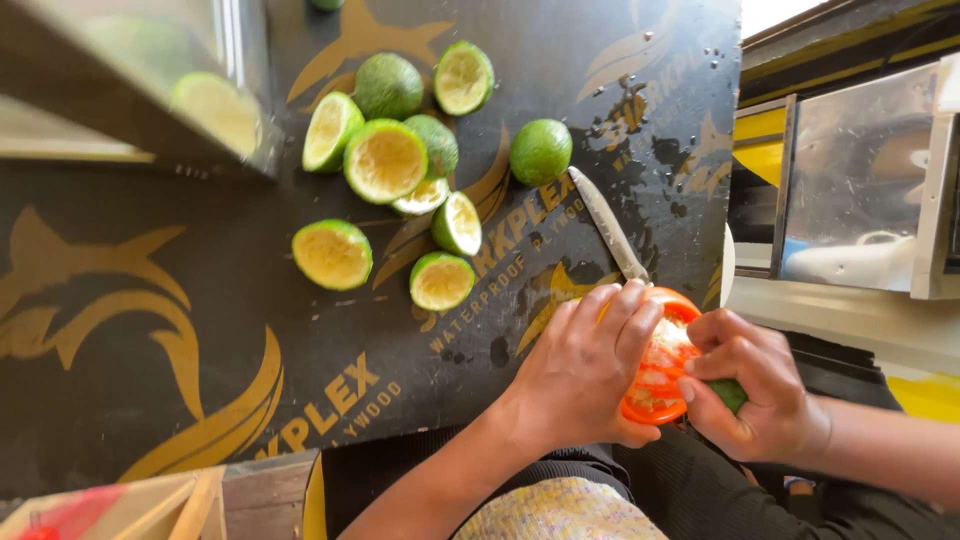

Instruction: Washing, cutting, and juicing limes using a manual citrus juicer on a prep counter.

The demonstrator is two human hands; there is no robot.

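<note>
Orange juicer (660, 365), a light, stiff plastic cone judged slippery with juice, sat at lower right of the frame; best gripped around its rim. Left hand (585, 375) curled closed over that rim. Right hand (755, 385) was closed on a green lime half (731, 394), pressing it against the cone. Farther up lay a knife (610, 225), squeezed lime halves (385, 160) and a whole lime (541, 151) on the dark board (150, 330).
</note>
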